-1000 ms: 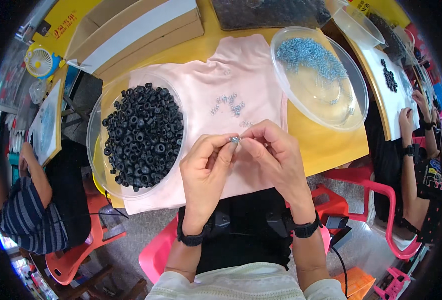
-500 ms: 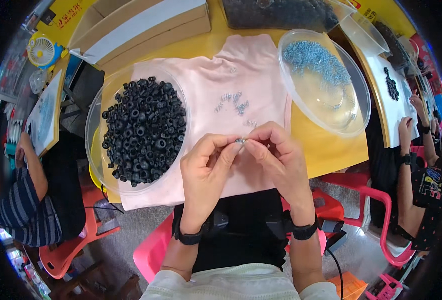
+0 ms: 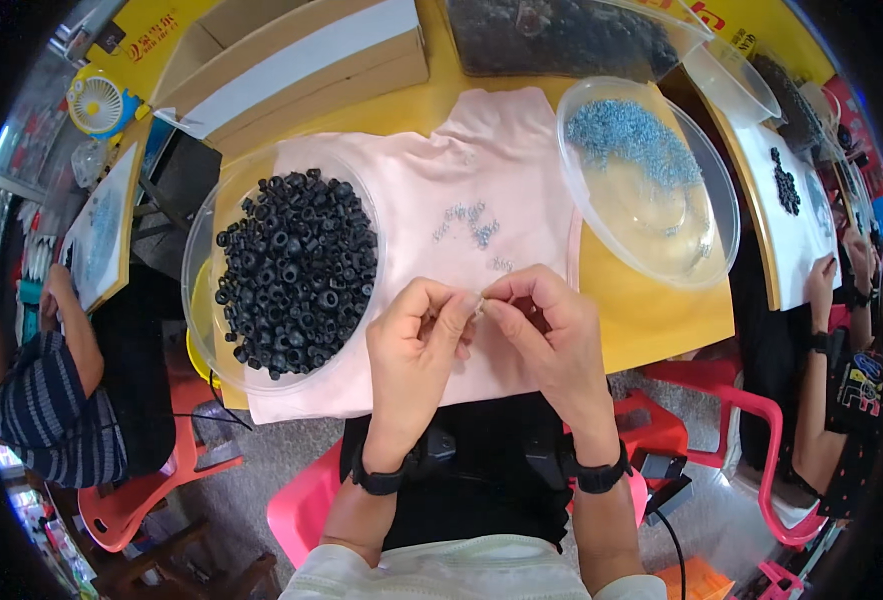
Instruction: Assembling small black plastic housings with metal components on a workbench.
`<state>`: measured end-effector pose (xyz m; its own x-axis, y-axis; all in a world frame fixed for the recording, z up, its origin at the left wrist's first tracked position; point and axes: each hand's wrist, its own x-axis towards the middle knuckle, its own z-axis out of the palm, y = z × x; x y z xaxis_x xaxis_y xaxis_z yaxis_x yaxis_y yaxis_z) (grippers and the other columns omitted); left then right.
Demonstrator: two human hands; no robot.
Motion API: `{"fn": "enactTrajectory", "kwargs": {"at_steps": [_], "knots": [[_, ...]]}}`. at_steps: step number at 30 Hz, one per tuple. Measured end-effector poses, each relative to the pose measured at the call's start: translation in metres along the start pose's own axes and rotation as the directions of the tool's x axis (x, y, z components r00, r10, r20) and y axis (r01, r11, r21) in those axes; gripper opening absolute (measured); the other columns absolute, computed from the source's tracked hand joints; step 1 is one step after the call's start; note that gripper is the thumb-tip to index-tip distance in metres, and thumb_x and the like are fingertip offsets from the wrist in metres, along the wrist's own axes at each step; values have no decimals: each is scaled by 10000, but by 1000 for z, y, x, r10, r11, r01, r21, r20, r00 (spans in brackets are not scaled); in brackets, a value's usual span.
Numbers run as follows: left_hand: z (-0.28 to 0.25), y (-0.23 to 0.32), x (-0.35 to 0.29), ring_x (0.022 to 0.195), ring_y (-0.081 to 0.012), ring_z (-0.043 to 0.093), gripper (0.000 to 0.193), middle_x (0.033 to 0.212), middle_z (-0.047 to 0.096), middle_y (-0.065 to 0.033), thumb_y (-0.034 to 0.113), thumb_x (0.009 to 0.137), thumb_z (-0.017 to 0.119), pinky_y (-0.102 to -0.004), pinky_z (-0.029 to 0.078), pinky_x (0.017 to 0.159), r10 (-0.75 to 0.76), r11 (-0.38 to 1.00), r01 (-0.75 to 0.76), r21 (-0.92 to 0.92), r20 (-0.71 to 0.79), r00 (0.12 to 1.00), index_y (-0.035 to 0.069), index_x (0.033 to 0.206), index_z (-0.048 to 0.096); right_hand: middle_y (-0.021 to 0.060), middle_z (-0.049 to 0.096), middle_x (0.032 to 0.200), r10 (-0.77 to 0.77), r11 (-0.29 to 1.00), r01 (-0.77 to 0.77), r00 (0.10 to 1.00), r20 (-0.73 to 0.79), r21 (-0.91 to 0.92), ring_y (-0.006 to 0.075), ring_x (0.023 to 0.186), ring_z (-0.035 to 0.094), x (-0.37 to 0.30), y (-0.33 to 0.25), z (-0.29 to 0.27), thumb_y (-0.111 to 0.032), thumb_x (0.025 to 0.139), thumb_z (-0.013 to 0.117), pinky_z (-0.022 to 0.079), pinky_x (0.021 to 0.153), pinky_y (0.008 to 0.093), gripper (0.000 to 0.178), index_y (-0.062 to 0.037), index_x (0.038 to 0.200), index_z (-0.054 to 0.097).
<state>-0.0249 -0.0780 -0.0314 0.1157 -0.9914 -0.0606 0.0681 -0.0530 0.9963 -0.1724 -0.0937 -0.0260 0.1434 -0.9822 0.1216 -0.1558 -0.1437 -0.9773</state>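
Note:
Over the pink cloth [image 3: 417, 180], my left hand [image 3: 414, 355] and my right hand [image 3: 550, 335] meet fingertip to fingertip. Both are closed in a pinch on one small metal spring [image 3: 479, 306], mostly covered by the thumbs. Just beyond my fingers lies a loose group of silvery springs [image 3: 482, 232] on the cloth. To the left, a round clear tray [image 3: 195, 318] holds a heap of small black plastic caps [image 3: 297, 270]. A clear round tub [image 3: 652, 272] at the far right contains a pile of small bluish-silver springs [image 3: 627, 140].
A cardboard box [image 3: 332, 90] and a clear bin of dark parts [image 3: 562, 40] stand at the table's back. A small fan [image 3: 100, 103] is at the far left. Co-workers sit at side tables, left [image 3: 107, 235] and right [image 3: 782, 255]. A pink stool [image 3: 297, 510] is beneath me.
The whole view has tilted a little, so the table sits lower in the picture. My hands stay together at the fingertips, and the spring between them is less visible than before.

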Motion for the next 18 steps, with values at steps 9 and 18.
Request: {"fn": "enactTrajectory", "kwargs": {"at_steps": [9, 18], "knots": [[-2, -1, 0, 614, -48, 569, 153, 731, 642, -26, 123, 957, 640, -191, 453, 535, 11, 999, -12, -51, -10, 1000, -20, 904, 632, 75, 628, 824, 18, 1000, -18, 1000, 11, 10, 113, 683, 604, 3, -2, 1, -76, 888, 686, 484, 605, 244, 124, 18, 945, 630], [0, -1, 1, 658, -64, 587, 160, 797, 656, -39, 126, 976, 606, -192, 468, 572, 36, 998, -36, -41, -2, 999, -25, 1017, 641, 63, 631, 827, 1, 998, -3, 1000, 27, 57, 86, 671, 585, 1, 2, -2, -68, 897, 677, 474, 596, 230, 132, 26, 975, 629]]}}
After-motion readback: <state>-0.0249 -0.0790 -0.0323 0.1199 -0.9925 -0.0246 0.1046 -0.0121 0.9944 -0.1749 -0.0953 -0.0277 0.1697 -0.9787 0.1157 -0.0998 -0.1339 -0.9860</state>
